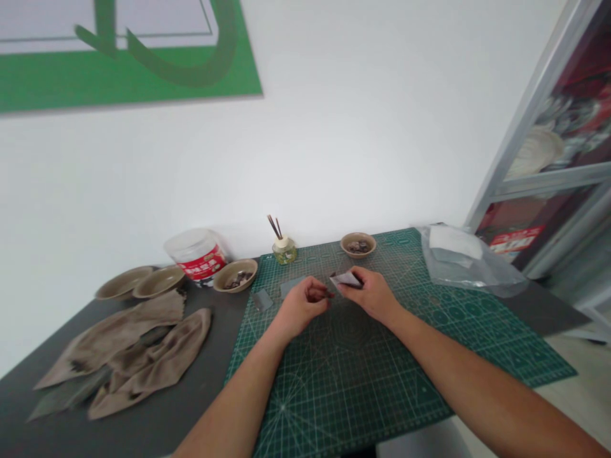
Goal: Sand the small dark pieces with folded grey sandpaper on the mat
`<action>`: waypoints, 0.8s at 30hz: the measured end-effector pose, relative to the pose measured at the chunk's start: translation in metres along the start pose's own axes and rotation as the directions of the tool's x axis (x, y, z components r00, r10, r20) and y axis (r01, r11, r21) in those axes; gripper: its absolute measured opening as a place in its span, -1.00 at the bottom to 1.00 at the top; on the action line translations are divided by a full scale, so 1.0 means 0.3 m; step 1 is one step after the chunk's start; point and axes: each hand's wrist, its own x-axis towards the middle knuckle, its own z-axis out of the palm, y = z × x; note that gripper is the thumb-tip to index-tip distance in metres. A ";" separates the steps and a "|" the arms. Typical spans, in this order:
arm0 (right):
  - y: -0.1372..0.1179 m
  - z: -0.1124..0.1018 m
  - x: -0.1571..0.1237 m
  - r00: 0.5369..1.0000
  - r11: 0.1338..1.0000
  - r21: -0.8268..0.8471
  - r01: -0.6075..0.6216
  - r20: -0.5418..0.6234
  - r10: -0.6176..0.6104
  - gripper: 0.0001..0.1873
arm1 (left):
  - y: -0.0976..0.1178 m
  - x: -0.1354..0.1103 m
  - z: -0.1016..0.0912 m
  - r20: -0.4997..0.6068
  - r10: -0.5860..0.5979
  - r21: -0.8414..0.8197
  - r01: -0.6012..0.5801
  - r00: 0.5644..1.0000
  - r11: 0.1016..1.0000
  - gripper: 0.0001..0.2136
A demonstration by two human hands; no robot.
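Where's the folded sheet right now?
In the head view, the folded sheet sits in the right hand, over the green cutting mat, beside the left hand.

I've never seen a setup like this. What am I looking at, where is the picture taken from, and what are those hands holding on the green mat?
This is one picture from a camera worn on a person's head, looking forward and down, so these are the person's own bare hands, not a machine. The right hand pinches a folded pale sheet above a green cutting mat. The left hand curls close beside it. Two small grey squares lie on the mat, and a small bowl of dark pieces sits at its far edge. On the dark table to the left are a similar bowl, two shallow dishes, a red-labelled tub and crumpled brown cloths.
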 end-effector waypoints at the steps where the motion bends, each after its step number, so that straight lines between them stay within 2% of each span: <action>1: 0.000 0.003 -0.001 1.000 1.000 0.001 0.013 0.004 -0.013 -0.83 | -0.003 0.001 0.003 -0.026 0.010 -0.002 -0.010 1.000 1.000 -0.79; 6: 0.003 0.039 -0.012 0.991 0.991 -0.051 0.125 0.046 -0.123 -0.75 | -0.002 -0.001 0.017 -0.070 0.025 -0.012 -0.026 0.997 1.000 -0.88; 13: 0.007 0.064 -0.023 0.971 0.946 -0.221 0.236 0.076 -0.225 -0.68 | 0.012 -0.004 0.024 -0.186 0.074 0.185 -0.039 0.980 0.982 -0.88; 17: 0.001 0.060 -0.028 0.936 0.893 -0.282 0.351 0.144 -0.322 -0.59 | 0.018 -0.009 0.025 -0.258 0.125 0.277 -0.051 0.958 0.960 -0.92; 24: -0.008 0.065 -0.029 0.921 0.830 -0.398 0.390 0.186 -0.343 -0.51 | 0.030 -0.014 0.027 -0.335 0.122 0.216 -0.050 0.934 0.975 -0.87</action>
